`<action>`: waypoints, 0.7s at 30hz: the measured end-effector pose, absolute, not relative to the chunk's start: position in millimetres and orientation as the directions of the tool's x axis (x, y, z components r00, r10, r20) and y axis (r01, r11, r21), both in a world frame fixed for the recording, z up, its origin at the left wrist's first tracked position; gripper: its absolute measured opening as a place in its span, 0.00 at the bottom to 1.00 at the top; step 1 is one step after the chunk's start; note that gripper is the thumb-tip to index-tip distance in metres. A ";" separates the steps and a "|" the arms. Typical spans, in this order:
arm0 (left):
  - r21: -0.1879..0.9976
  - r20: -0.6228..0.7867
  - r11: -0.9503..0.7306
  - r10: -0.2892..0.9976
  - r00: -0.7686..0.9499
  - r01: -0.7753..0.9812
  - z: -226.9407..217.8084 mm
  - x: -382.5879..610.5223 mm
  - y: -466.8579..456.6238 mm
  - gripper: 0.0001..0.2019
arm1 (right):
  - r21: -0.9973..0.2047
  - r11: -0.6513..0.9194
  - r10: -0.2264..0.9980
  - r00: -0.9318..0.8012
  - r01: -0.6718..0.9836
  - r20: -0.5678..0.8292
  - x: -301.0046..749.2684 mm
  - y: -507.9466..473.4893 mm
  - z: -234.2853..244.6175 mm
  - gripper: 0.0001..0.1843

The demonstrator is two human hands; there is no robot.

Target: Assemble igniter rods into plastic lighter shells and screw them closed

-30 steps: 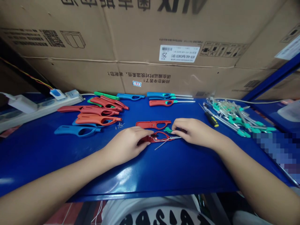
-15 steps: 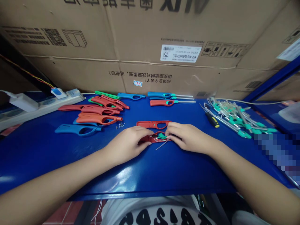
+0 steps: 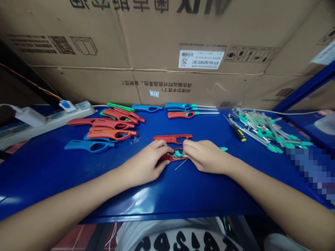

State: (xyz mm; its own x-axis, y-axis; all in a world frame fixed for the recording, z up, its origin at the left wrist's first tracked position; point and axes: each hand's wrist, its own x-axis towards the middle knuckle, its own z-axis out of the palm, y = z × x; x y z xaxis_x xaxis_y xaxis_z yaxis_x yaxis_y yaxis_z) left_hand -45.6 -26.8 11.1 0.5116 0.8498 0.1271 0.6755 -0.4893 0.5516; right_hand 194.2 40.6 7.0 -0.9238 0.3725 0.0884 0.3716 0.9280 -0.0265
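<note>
My left hand (image 3: 150,161) pinches a red lighter shell half (image 3: 165,157), thumb in front and fingers behind. The shell lies open side up on the blue table. Inside it sit a green trigger (image 3: 178,153) and a pale wire. My right hand (image 3: 205,157) is closed at the trigger's right side; its fingertips cover what they grip. A green tip (image 3: 223,149) shows past that hand's far side. Below the fingertips a thin grey rod (image 3: 180,165) slants out. Just behind the hands lies the matching red shell half (image 3: 171,139).
Red, blue and green lighter handles (image 3: 112,134) lie heaped at left, near small metal pins (image 3: 135,140) and a power strip (image 3: 60,118). Lighters with metal barrels (image 3: 192,114) lie at back. To the right are a screwdriver (image 3: 238,133) and green-ended tubes (image 3: 267,134). Behind stands a cardboard box (image 3: 157,45).
My right hand has shifted slightly left and closed further over the trigger's right side. The green tip now shows beyond it. My left hand stays on the shell.
</note>
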 end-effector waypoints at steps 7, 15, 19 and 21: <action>0.591 0.100 -0.456 0.860 0.500 0.666 12.5 -46.7 -26.6 0.11 | 0.024 0.936 0.345 -0.931 0.350 0.119 193.5 37.7 6.1 0.09; 0.604 0.063 -0.418 0.874 0.482 0.679 12.4 -46.8 -26.1 0.12 | -0.050 0.937 0.348 -0.927 0.344 0.139 192.6 36.1 10.5 0.12; 0.595 0.085 -0.440 0.866 0.492 0.673 12.4 -46.6 -26.8 0.12 | -0.061 0.943 0.334 -0.931 0.328 0.150 194.1 36.3 12.2 0.12; 0.580 0.112 -0.467 0.858 0.502 0.668 12.3 -46.1 -27.5 0.12 | -0.061 0.944 0.329 -0.933 0.323 0.149 194.9 36.3 12.8 0.12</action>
